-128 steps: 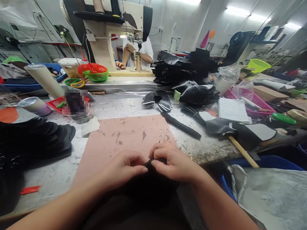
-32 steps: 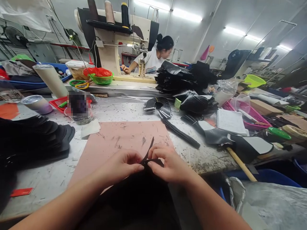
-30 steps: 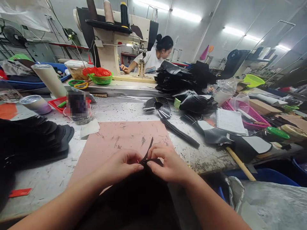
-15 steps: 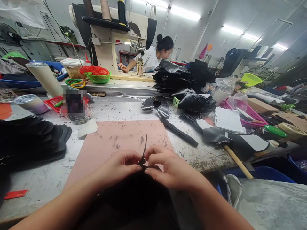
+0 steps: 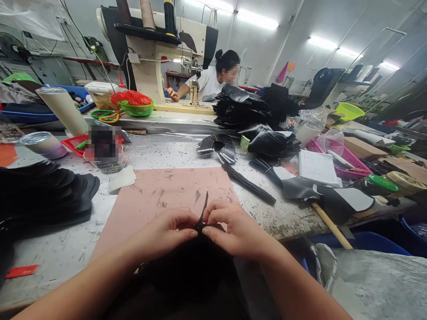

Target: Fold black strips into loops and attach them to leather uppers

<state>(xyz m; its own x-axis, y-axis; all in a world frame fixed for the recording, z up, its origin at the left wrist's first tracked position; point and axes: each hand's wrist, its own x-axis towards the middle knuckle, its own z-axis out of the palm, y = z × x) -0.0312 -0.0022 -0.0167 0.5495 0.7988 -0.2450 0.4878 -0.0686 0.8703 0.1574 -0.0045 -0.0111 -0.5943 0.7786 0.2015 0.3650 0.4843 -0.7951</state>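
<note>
Both hands meet over the near edge of a pink sheet [image 5: 160, 191] on the table. My left hand [image 5: 173, 229] pinches a dark piece [image 5: 197, 226] between thumb and fingers. From the other side my right hand [image 5: 224, 224] grips the same dark piece, its thumb nearly touching my left thumb. A thin black strip [image 5: 204, 204] stands up from between the fingertips. Below the hands everything is black, and where the piece ends there cannot be made out.
A stack of black pieces [image 5: 66, 191] lies at the left. Beyond the sheet stand a sewing machine [image 5: 147, 66] and a black pile [image 5: 243, 106]. A wooden handle [image 5: 332, 224] juts over the right edge. A person [image 5: 213, 78] sits behind the machine.
The thin strip has dropped slightly and shifted a little right. My right fingers and thumb have moved slightly closer to my left hand, and the dark piece between them looks flatter.
</note>
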